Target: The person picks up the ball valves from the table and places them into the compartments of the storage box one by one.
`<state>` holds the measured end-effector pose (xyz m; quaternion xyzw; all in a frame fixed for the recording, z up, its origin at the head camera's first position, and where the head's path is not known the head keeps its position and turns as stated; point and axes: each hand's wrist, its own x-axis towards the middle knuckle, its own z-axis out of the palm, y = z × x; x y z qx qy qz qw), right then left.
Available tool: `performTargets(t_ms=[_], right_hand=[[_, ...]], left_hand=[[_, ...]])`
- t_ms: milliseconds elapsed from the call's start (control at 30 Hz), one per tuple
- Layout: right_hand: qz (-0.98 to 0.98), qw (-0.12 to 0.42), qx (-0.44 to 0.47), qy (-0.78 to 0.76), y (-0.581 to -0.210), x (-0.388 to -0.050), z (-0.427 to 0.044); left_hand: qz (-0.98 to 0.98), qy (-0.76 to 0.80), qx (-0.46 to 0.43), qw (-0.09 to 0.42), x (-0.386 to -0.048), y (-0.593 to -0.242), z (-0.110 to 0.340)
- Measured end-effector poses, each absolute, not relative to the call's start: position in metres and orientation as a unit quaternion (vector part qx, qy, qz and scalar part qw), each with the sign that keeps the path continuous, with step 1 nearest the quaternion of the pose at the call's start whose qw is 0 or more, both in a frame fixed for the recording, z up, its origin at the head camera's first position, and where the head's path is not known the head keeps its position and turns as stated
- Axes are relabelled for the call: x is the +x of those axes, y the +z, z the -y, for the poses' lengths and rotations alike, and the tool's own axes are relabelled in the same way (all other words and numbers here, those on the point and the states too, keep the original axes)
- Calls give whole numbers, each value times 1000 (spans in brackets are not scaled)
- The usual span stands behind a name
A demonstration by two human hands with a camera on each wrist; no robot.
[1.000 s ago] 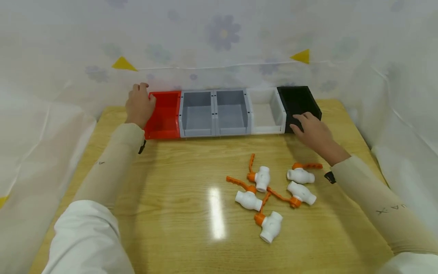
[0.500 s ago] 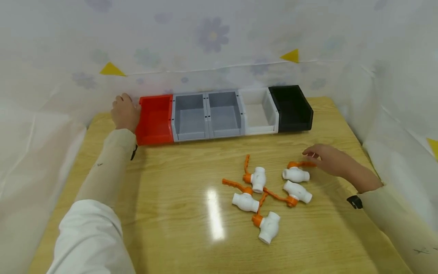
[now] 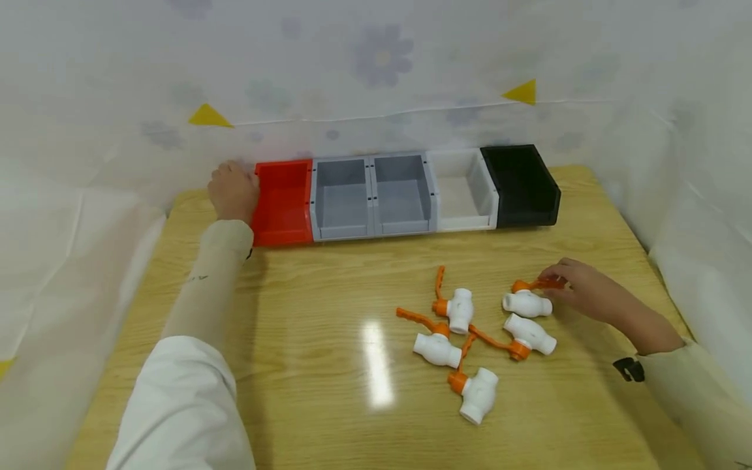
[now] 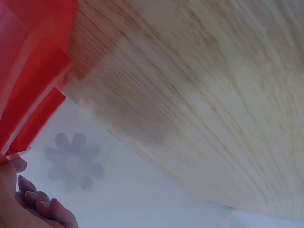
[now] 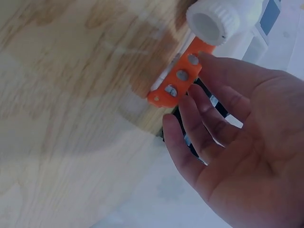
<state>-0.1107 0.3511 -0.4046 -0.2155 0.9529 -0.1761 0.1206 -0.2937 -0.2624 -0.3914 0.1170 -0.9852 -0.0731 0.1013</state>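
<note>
At the far left of the bin row, my left hand (image 3: pixel 234 189) rests against the outer side of the red bin (image 3: pixel 284 202). In the left wrist view its fingers (image 4: pixel 40 202) curl loosely beside the bin's back corner. My right hand (image 3: pixel 587 290) is at the orange lever handle (image 5: pixel 183 73) of a white ball valve (image 3: pixel 527 303) on the table's right. Its thumb and fingertips meet the handle's edge, without a clear pinch. Other white ball valves with orange levers lie close by, among them one valve (image 3: pixel 531 334) just in front and another valve (image 3: pixel 478 395) nearest me.
Two grey bins (image 3: pixel 342 199), a white bin (image 3: pixel 461 196) and a black bin (image 3: pixel 523 186) continue the row to the right. The wooden table (image 3: pixel 329 287) is bounded by a pale flowered sheet (image 3: pixel 352 85) behind and at both sides.
My right hand has left the black bin's front and come down to the rearmost right valve's lever. The left hand has slid slightly down beside the red bin. The valves stay put.
</note>
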Motion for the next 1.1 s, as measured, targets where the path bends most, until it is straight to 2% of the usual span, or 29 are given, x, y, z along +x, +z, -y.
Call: performTargets(t_ms=[333, 567, 800, 1100], right_hand=[[-963, 69, -205, -164, -414, -106, -354], [-964, 62, -195, -168, -418, -104, -353], [-964, 39, -212, -154, -420, -108, -353], [-964, 47, -208, -157, -420, -104, -351]], left_hand=[[985, -79, 115, 105, -297, -397, 254], [984, -89, 120, 98, -298, -399, 256], [983, -82, 123, 112, -298, -397, 257], [984, -73, 129, 95, -299, -397, 257]])
